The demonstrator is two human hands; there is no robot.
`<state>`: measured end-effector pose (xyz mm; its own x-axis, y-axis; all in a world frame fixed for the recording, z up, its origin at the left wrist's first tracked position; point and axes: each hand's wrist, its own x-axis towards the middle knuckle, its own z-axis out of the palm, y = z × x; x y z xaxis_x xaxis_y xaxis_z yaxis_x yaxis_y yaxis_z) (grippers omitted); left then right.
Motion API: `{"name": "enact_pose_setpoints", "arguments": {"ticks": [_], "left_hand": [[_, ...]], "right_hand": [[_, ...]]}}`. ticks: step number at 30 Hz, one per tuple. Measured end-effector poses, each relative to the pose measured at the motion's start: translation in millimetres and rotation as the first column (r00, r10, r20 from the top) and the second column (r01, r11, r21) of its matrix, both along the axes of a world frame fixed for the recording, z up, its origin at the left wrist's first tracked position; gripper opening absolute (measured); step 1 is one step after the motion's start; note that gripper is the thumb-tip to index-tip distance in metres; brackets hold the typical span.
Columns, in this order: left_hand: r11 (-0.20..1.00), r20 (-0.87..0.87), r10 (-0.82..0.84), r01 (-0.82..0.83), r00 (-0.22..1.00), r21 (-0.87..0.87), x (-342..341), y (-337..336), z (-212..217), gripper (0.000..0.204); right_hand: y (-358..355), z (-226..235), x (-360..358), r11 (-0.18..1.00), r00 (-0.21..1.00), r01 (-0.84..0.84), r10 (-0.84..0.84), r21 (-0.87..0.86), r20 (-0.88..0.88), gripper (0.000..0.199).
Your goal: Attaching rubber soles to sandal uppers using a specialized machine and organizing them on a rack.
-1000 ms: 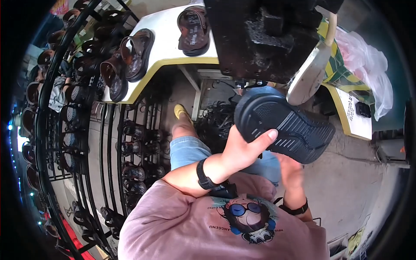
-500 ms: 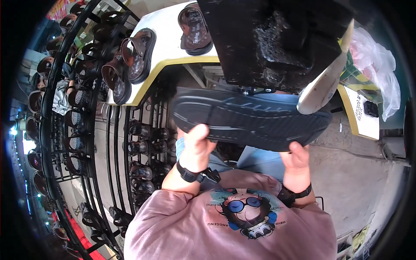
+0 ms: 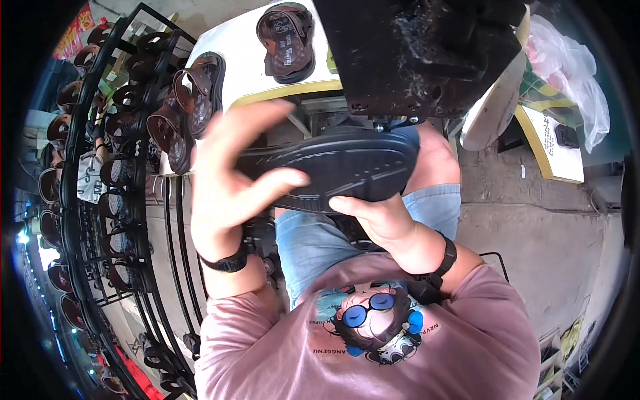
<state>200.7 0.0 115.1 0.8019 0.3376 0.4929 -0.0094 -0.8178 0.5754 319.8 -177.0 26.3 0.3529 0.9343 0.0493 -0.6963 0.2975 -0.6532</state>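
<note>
A black shoe sole (image 3: 353, 167) hangs over my lap below a dark machine, its grooved underside toward me. Whether an upper is attached on its far side is hidden. My right hand (image 3: 383, 220) grips its near edge, with the thumb pressed on the underside and the fingers behind. At the sole's left end, my left hand (image 3: 230, 177) is smeared by motion. Its thumb and fingers are spread wide, the thumb in front of the sole and the other fingers raised above it.
The dark machine head (image 3: 427, 60) overhangs my hands, beside a pale paddle-shaped piece (image 3: 490, 110). Brown sandals (image 3: 288, 43) lie on a white table (image 3: 233, 33) with a yellow edge. Black racks (image 3: 79, 133) of sandals stand left. A plastic bag (image 3: 563, 60) sits at right.
My left hand has let go of the sole and moved left and up, fingers spreading. The sole has shifted left and turned, with my right hand still gripping it.
</note>
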Motion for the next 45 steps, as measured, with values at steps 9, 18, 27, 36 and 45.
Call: {"name": "enact_pose_setpoints", "arguments": {"ticks": [9,18,27,36,45], "left_hand": [[0.808,0.177,0.143,-0.011,0.974,-0.59,14,-79,-73,0.054],[0.582,0.122,-0.158,0.193,0.98,-0.79,42,-83,-78,0.056],[0.345,0.385,0.175,0.309,0.906,-0.886,41,-124,-92,0.048],[0.137,0.417,0.398,0.397,0.817,-0.908,26,-129,-113,0.056],[-0.038,0.352,0.533,0.438,0.769,-0.898,-13,-66,-119,0.071]], "right_hand": [[-23,3,32,0.883,0.766,0.455,-0.324,-0.113,0.556,0.048],[-14,66,84,0.814,0.131,0.553,0.124,-0.177,0.984,0.036],[-52,14,47,0.502,-0.519,0.477,-0.501,0.722,0.692,0.039],[-74,-67,51,0.953,0.948,0.281,-0.294,0.111,0.125,0.062],[-29,-24,16,0.943,0.907,0.32,-0.332,0.089,0.259,0.033]]}}
